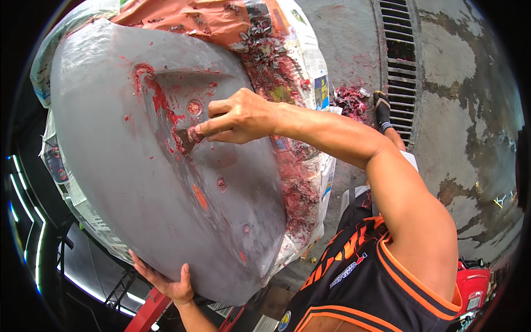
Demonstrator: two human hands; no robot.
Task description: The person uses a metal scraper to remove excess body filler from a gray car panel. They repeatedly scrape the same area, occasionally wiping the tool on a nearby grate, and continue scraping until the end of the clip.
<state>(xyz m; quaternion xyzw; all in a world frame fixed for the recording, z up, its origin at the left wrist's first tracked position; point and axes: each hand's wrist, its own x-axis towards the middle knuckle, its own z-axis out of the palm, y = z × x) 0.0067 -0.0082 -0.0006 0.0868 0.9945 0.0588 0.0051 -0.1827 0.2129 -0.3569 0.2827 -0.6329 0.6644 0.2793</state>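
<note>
A large, curved grey body panel (160, 216) fills the left and middle, dotted with red patches and scraped spots. My right hand (235, 119) reaches over its recessed part, fingers pinched on a small flat spreader blade (189, 139) carrying red putty. The blade's edge touches the panel beside a streak of wet-looking red putty (159, 102). Part of the blade is hidden beneath my fingers. At the panel's lower edge, my left hand (168, 285) lies against the side, thumb and fingers spread, holding no tool.
Newspaper sheets (312, 61) wrap around the panel's surroundings, littered with red and grey scrapings (263, 61). More scrapings (353, 102) lie on the concrete floor by a metal drain grate (401, 66). A sandalled foot (381, 108) stands there. A red object (473, 288) is at lower right.
</note>
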